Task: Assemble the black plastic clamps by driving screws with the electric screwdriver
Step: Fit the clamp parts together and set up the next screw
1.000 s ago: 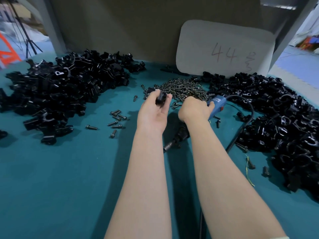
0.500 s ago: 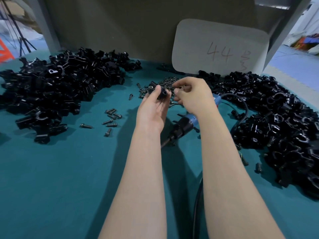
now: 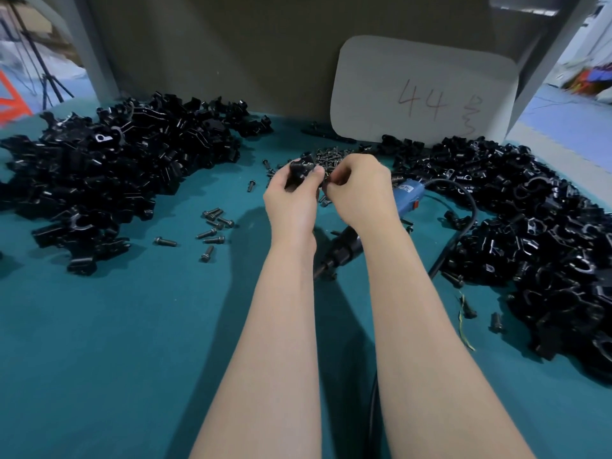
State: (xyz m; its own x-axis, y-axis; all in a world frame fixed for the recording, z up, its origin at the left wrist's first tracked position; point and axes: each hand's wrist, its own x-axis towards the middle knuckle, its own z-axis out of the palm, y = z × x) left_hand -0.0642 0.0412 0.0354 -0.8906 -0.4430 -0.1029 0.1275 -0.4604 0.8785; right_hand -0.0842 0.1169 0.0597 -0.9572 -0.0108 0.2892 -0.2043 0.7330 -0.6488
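My left hand grips a black plastic clamp raised above the teal table. My right hand is right beside it, fingertips pinched together at the clamp's side on a small dark screw, which is mostly hidden. The blue and black electric screwdriver lies on the table under my right wrist, held by neither hand. A heap of screws lies just beyond my hands.
A large pile of black clamps fills the left, another pile of clamps the right. Loose screws lie left of my arms. The screwdriver's black cable loops right. A white card marked 44 leans against the back wall.
My right hand let go of the screwdriver, reached to the screw heap and came back to the clamp with pinched fingers. The screwdriver now lies on the table. My left hand kept the clamp.
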